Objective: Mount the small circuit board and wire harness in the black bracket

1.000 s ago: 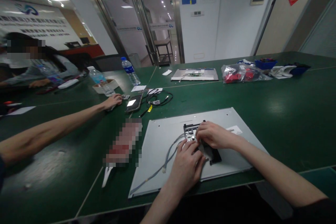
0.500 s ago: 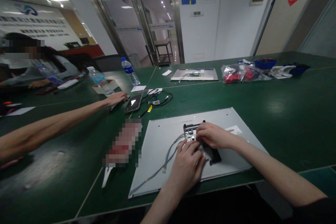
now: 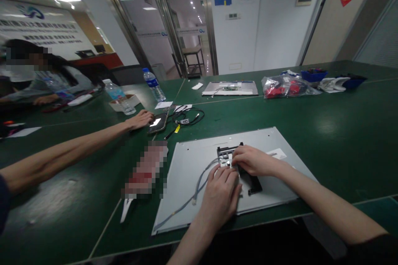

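A flat silvery panel (image 3: 189, 161), like the back of a display screen, lies on the table before me. On its middle sits a black plastic bracket (image 3: 255, 184) with cut-outs. My left hand (image 3: 220, 188) bends its fingers over the bracket's near left part. From the right, my right hand (image 3: 253, 160) closes its fingers on the bracket's upper middle, close to the left fingertips. The fingers cover much of the bracket, and any small part between them is hidden. A grey cable (image 3: 199, 186) runs from the bracket down to the panel's lower left corner.
A co-worker's hand (image 3: 141, 120) reaches in from the left to a phone (image 3: 158, 123). Beyond lie a coiled black cable (image 3: 199, 119), water bottles (image 3: 154, 86), another panel (image 3: 208, 88) and a plastic bag with red items (image 3: 287, 87). A blurred pink-red object (image 3: 146, 169) lies left of my panel.
My left hand has shifted slightly left, its fingers drawn closer together. My right hand stays in place. The co-worker's hand has moved right, to the phone's edge.
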Demonstrator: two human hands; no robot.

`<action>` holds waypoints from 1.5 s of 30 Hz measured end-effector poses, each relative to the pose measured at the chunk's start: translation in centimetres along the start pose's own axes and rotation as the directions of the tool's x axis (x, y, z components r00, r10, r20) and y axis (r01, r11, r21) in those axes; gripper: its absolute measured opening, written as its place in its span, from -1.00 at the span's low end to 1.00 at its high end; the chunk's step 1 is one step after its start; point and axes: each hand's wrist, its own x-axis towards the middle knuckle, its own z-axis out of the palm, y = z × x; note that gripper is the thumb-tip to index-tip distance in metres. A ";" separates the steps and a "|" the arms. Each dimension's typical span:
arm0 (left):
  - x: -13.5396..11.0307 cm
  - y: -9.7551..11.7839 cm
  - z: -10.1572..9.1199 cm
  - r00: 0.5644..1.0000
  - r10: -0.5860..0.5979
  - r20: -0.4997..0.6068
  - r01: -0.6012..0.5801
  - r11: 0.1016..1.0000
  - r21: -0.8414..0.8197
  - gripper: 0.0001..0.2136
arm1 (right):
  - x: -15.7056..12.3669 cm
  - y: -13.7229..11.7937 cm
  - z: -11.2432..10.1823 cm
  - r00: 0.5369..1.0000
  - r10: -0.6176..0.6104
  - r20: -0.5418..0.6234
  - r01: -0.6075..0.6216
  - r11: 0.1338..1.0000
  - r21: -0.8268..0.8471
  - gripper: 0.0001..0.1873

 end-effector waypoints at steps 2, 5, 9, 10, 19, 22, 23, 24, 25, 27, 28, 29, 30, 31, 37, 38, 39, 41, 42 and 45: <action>0.0 -0.1 0.2 1.000 -0.002 0.000 0.002 1.000 0.006 -0.86 | 0.0 0.0 0.0 1.000 -0.005 -0.001 0.005 1.000 -0.005 -0.74; -0.1 -0.4 0.5 1.000 0.007 0.002 -0.007 1.000 0.021 -0.86 | 0.0 0.0 0.0 1.000 -0.006 0.000 0.006 1.000 -0.006 -0.74; -0.2 -0.5 0.7 1.000 0.011 0.003 -0.011 0.999 0.038 -0.87 | 0.1 0.0 0.0 1.000 -0.004 -0.003 0.004 1.000 -0.011 -0.74; -0.2 -0.5 0.6 1.000 0.009 0.006 -0.009 0.999 0.038 -0.87 | 0.1 0.0 0.0 1.000 -0.005 -0.004 0.005 1.000 -0.011 -0.74; -0.1 -0.3 0.3 0.998 -0.024 0.051 0.022 0.999 0.040 -0.86 | 0.0 -0.1 -0.1 1.000 -0.007 -0.004 0.007 1.000 -0.011 -0.76; -0.2 -0.3 0.2 0.998 -0.029 0.057 0.027 0.999 0.038 -0.86 | 0.0 -0.2 -0.3 1.000 -0.013 0.001 0.013 1.000 -0.004 -0.80; -0.2 -0.2 0.2 0.998 -0.031 0.057 0.029 0.999 0.035 -0.86 | 0.0 -0.3 -0.4 1.000 -0.016 0.003 0.016 1.000 0.000 -0.82; -0.2 -0.2 0.2 0.998 -0.032 0.057 0.030 0.999 0.032 -0.86 | 0.0 -0.4 -0.5 1.000 -0.018 0.005 0.018 1.000 0.005 -0.84; -0.2 -0.2 0.2 0.998 -0.033 0.057 0.031 0.999 0.030 -0.86 | 0.0 -0.5 -0.6 1.000 -0.018 0.006 0.018 1.000 0.010 -0.85; -0.2 -0.1 0.3 0.998 -0.036 0.056 0.034 0.999 0.029 -0.87 | 0.0 -0.7 -0.8 1.000 -0.016 0.010 0.016 1.000 0.018 -0.86; -0.2 -0.1 0.3 0.998 -0.037 0.055 0.036 0.999 0.031 -0.87 | 0.0 -0.8 -0.9 1.000 -0.015 0.010 0.015 1.000 0.022 -0.86; -0.2 -0.1 0.3 0.998 -0.039 0.054 0.037 0.999 0.034 -0.87 | 0.0 -0.9 -0.9 1.000 -0.013 0.011 0.013 1.000 0.026 -0.86; -0.2 -0.1 0.2 0.998 -0.039 0.052 0.037 0.999 0.036 -0.87 | 0.0 -1.0 -1.0 1.000 -0.012 0.011 0.011 1.000 0.029 -0.85; -0.2 -0.1 0.2 0.998 -0.038 0.052 0.036 0.999 0.039 -0.87 | -0.1 -1.0 -1.0 1.000 -0.011 0.013 0.011 0.999 0.032 -0.84; -0.2 0.0 0.1 0.997 -0.033 0.068 0.030 0.999 0.039 -0.85 | -0.2 -1.0 -1.0 1.000 -0.013 0.022 0.012 0.999 0.041 -0.78; -0.2 0.0 0.1 0.997 -0.032 0.072 0.030 0.999 0.038 -0.85 | -0.2 -1.0 -1.0 1.000 -0.011 0.021 0.010 0.999 0.036 -0.78; -0.2 0.0 0.0 0.997 -0.032 0.074 0.029 0.999 0.037 -0.85 | -0.2 -1.0 -1.0 1.000 -0.010 0.022 0.009 0.999 0.032 -0.77; -0.1 0.0 0.0 0.997 -0.030 0.076 0.027 0.999 0.037 -0.84 | -0.2 -1.1 -1.0 1.000 -0.006 0.026 0.006 1.000 0.028 -0.78; -0.1 0.0 0.0 0.997 -0.028 0.075 0.025 0.999 0.036 -0.85 | -0.2 -1.1 -1.0 1.000 -0.005 0.029 0.004 1.000 0.027 -0.78; -0.1 0.0 0.0 0.997 -0.019 0.070 0.016 0.999 0.032 -0.85 | -0.2 -1.1 -1.1 0.999 -0.003 0.041 0.002 1.000 0.025 -0.77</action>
